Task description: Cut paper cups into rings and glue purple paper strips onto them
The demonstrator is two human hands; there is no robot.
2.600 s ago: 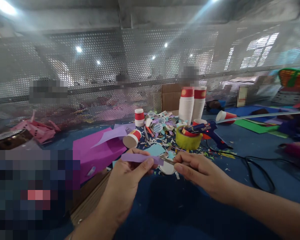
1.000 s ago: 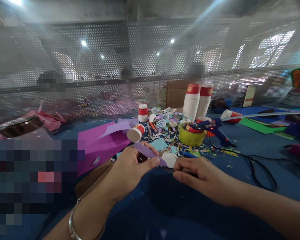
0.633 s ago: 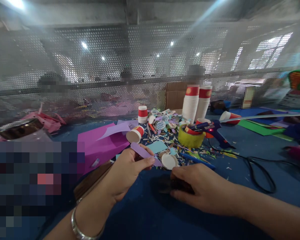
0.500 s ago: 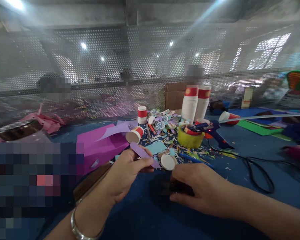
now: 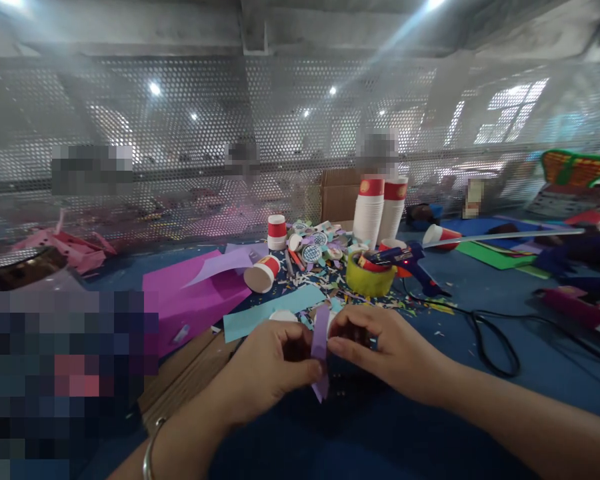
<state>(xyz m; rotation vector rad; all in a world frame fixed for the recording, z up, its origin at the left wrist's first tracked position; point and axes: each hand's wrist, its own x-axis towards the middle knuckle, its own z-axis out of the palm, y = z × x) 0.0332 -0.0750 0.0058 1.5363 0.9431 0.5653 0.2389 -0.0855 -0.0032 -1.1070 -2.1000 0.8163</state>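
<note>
A purple paper strip (image 5: 321,331) stands on edge between my two hands, curving downward at its near end. My left hand (image 5: 273,363) pinches it between thumb and fingers. My right hand (image 5: 387,347) is closed at the strip's right side, thumb and fingertips around a small white piece, mostly hidden, that touches or nearly touches the strip. Just beyond my left fingers lies a white disc (image 5: 283,315), partly covered. Behind it a light blue paper strip (image 5: 267,312) lies across the table.
A hot glue gun (image 5: 405,257) rests on a yellow tape roll (image 5: 370,281), its black cord (image 5: 480,327) looping right. Stacked paper cups (image 5: 368,217), a tipped cup (image 5: 263,273), paper scraps (image 5: 313,250), purple sheets (image 5: 190,300) and brown cardboard (image 5: 185,373) lie around.
My right hand has come left and up to the purple strip. My left hand has turned the strip from slanting to nearly upright. More of the light blue strip shows. The view has shifted slightly right.
</note>
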